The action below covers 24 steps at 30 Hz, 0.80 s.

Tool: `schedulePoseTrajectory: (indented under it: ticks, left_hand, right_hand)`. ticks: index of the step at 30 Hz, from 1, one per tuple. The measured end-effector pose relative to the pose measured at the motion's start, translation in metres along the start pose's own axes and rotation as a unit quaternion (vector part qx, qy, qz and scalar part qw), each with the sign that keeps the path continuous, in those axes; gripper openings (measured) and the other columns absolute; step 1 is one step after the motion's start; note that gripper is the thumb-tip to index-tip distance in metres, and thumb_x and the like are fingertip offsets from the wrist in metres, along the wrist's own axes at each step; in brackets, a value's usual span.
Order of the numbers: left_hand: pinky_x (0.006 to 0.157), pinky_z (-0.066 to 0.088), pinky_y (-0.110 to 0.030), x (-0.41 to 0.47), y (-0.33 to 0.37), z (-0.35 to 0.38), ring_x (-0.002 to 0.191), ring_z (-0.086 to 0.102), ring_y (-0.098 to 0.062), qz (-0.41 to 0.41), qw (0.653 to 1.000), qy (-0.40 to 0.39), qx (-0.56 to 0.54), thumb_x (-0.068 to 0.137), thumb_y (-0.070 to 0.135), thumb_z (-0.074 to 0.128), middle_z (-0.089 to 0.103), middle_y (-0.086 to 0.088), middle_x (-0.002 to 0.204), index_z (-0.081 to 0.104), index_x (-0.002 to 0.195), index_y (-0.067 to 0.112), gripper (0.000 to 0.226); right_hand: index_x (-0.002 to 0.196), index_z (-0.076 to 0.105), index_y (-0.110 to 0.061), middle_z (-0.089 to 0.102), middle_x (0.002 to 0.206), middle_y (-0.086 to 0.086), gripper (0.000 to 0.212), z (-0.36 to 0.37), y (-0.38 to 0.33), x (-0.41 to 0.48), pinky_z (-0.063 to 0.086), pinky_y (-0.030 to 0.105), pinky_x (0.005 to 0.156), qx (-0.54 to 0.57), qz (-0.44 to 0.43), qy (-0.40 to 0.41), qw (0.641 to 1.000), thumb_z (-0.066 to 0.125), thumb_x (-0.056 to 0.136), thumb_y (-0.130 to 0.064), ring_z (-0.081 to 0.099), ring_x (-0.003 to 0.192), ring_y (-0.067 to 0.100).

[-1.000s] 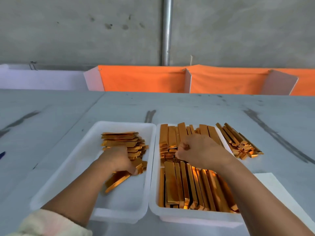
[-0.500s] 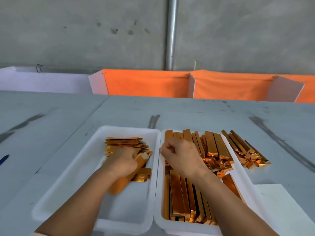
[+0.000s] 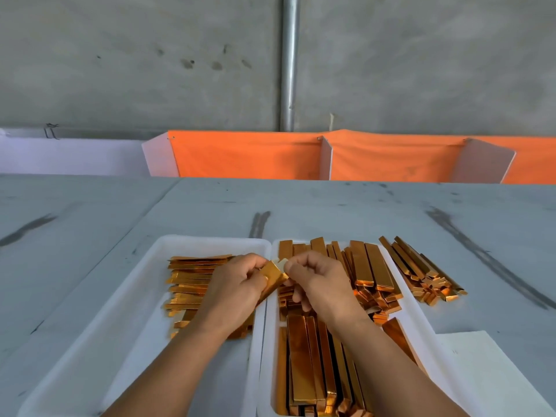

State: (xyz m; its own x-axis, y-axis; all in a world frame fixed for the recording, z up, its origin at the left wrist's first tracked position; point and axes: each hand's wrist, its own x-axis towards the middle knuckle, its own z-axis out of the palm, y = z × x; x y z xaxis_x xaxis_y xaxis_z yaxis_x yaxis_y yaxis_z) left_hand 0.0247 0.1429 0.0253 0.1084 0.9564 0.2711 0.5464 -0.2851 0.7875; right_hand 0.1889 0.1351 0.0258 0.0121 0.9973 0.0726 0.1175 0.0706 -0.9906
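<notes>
A narrow gold box [image 3: 272, 276] is held above the seam between two white trays. My left hand [image 3: 237, 284] grips its body, and my right hand [image 3: 313, 281] pinches the pale flap at its upper end. The left tray [image 3: 126, 296] holds a stack of flattened gold box blanks [image 3: 189, 281]. Several assembled gold boxes [image 3: 313, 362] fill the right tray [image 3: 421, 335], some lying lengthwise, some heaped at the far end.
A loose pile of gold boxes [image 3: 421, 275] lies on the grey table [image 3: 331, 206] right of the trays. A white sheet [image 3: 493, 371] lies at the near right. Orange cloth dividers [image 3: 246, 155] stand along the table's far edge, before a concrete wall with a metal pipe [image 3: 288, 61].
My left hand lifted a gold box out of the left tray toward the middle. My right hand moved left from the right tray and took hold of the box's end flap.
</notes>
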Motion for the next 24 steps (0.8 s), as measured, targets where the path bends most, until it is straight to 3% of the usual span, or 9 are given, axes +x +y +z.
schedulePoseTrajectory:
  ticks: [3, 6, 10, 15, 20, 22, 24]
  left_hand:
    - [0.069, 0.041, -0.012, -0.0035, -0.0055, 0.0046, 0.088, 0.053, 0.007, 0.057, 0.996, -0.002, 0.072, 0.083, 0.038, 0.065, 0.057, 0.024, 0.09, 0.052, 0.096, 0.049, 0.021]
    - [0.072, 0.047, -0.018, -0.0033, -0.0084, 0.0063, 0.088, 0.055, 0.002, 0.063, 0.991, -0.004, 0.12, 0.07, 0.064, 0.062, 0.055, 0.023, 0.094, 0.048, 0.109, 0.046, 0.045]
    - [0.066, 0.05, -0.026, -0.0012, -0.0113, 0.0084, 0.077, 0.056, -0.006, 0.071, 0.984, 0.012, 0.165, 0.077, 0.059, 0.068, 0.057, 0.013, 0.082, 0.054, 0.095, 0.035, 0.032]
    - [0.056, 0.033, -0.02, -0.0025, -0.011, 0.0069, 0.065, 0.051, -0.007, 0.083, 0.981, 0.004, 0.176, 0.086, 0.053, 0.062, 0.051, 0.009, 0.07, 0.045, 0.079, 0.035, 0.025]
    - [0.057, 0.037, -0.017, -0.0032, -0.0105, 0.0074, 0.068, 0.053, -0.005, 0.083, 0.977, 0.009, 0.196, 0.085, 0.058, 0.059, 0.053, 0.013, 0.074, 0.051, 0.098, 0.036, 0.027]
    - [0.056, 0.037, -0.016, -0.004, -0.0087, 0.0087, 0.069, 0.053, -0.002, 0.065, 0.979, 0.014, 0.193, 0.08, 0.063, 0.063, 0.054, 0.016, 0.075, 0.042, 0.105, 0.042, 0.039]
    - [0.052, 0.031, -0.013, -0.0041, -0.007, 0.0108, 0.065, 0.051, 0.0, 0.049, 0.974, 0.013, 0.22, 0.079, 0.066, 0.061, 0.051, 0.016, 0.074, 0.036, 0.1, 0.04, 0.042]
  right_hand:
    - [0.088, 0.07, -0.016, 0.069, 0.068, 0.0, 0.009, -0.0017, 0.0043, 0.0038, 0.043, 0.021, 0.041, -0.009, 0.003, 0.029, 1.0, 0.065, 0.095, -0.019, 0.056, 0.047, 0.008]
    - [0.088, 0.07, -0.017, 0.065, 0.058, -0.003, 0.009, -0.0025, 0.0039, 0.006, 0.043, 0.02, 0.041, -0.002, -0.002, 0.046, 0.999, 0.064, 0.095, -0.019, 0.055, 0.045, 0.007]
    - [0.089, 0.069, -0.017, 0.069, 0.064, -0.002, 0.009, -0.0021, 0.0024, 0.0054, 0.042, 0.02, 0.04, 0.015, -0.015, 0.039, 0.999, 0.065, 0.094, -0.023, 0.055, 0.046, 0.007]
    - [0.092, 0.068, -0.017, 0.072, 0.073, 0.001, 0.009, -0.0014, 0.002, 0.0051, 0.041, 0.02, 0.04, 0.027, -0.014, 0.026, 0.999, 0.063, 0.096, -0.023, 0.054, 0.046, 0.007]
    - [0.09, 0.068, -0.017, 0.072, 0.072, 0.003, 0.01, -0.0003, 0.0009, 0.0055, 0.042, 0.017, 0.042, 0.015, -0.025, 0.045, 0.999, 0.062, 0.097, -0.02, 0.055, 0.046, 0.007]
    - [0.089, 0.068, -0.017, 0.072, 0.069, 0.001, 0.011, -0.0004, -0.0001, 0.0053, 0.042, 0.015, 0.043, 0.015, -0.033, 0.053, 0.998, 0.061, 0.097, -0.019, 0.054, 0.045, 0.006]
    - [0.089, 0.068, -0.017, 0.071, 0.068, 0.001, 0.011, -0.0001, -0.0014, 0.004, 0.042, 0.014, 0.043, 0.017, -0.042, 0.055, 0.997, 0.06, 0.097, -0.019, 0.054, 0.045, 0.006]
